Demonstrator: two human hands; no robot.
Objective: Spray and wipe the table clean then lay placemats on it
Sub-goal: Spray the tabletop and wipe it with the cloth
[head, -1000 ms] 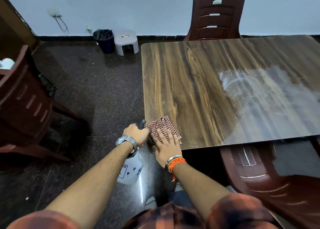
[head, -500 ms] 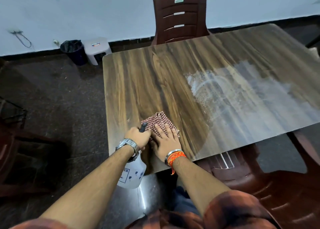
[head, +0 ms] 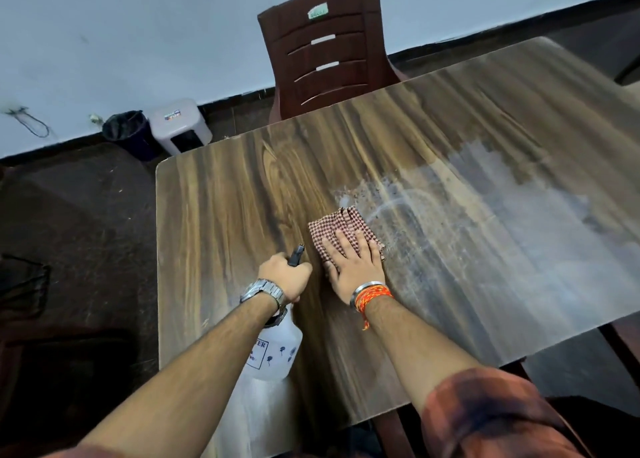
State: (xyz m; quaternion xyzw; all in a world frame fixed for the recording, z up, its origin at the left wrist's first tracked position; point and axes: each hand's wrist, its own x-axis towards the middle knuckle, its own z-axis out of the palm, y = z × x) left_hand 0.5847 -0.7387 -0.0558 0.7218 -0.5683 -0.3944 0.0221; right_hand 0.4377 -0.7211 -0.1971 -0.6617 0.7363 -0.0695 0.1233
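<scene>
A wood-grain table (head: 221, 215) fills the middle of the head view. My right hand (head: 353, 267) lies flat, fingers spread, pressing a red-and-white checked cloth (head: 341, 225) onto the tabletop. A patch of spray droplets and pale wipe streaks (head: 433, 215) spreads right of the cloth. My left hand (head: 285, 275) is closed around the black trigger head of a white spray bottle (head: 275, 350), which hangs over the table's near part, its nozzle pointing away from me. No placemats are in view.
A dark red plastic chair (head: 325, 49) stands at the table's far side. A white stool (head: 178, 125) and a dark bin (head: 126, 133) sit by the wall at left. Another chair's edge (head: 620, 346) shows under the table's right side.
My right hand has slid the cloth from the table's near left corner inward to the edge of the sprayed patch. My left hand with the bottle has followed over the table.
</scene>
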